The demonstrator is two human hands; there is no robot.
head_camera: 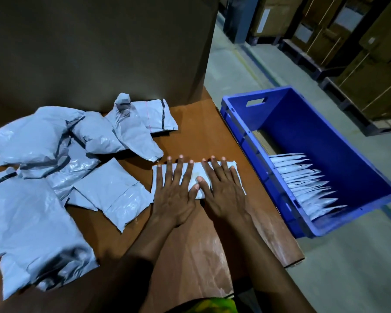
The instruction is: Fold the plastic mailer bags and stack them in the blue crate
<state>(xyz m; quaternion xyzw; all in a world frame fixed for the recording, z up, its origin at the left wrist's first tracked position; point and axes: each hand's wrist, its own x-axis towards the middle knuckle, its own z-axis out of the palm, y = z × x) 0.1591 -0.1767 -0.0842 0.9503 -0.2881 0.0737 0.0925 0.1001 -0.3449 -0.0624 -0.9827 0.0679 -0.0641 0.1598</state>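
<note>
A folded grey plastic mailer bag lies flat near the right end of the brown table. My left hand presses down on its left half with fingers spread and straight. Beside it, my right hand lies flat on the right half, and the two thumbs meet in the middle. A loose pile of unfolded grey mailer bags covers the table's left side. The blue crate stands on the floor to the right of the table, with a row of several folded mailers along its near-left inner side.
A tall brown cardboard wall rises behind the table. Stacked cardboard boxes on dark pallets line the far right across a grey concrete floor. The table's right edge runs close to the crate.
</note>
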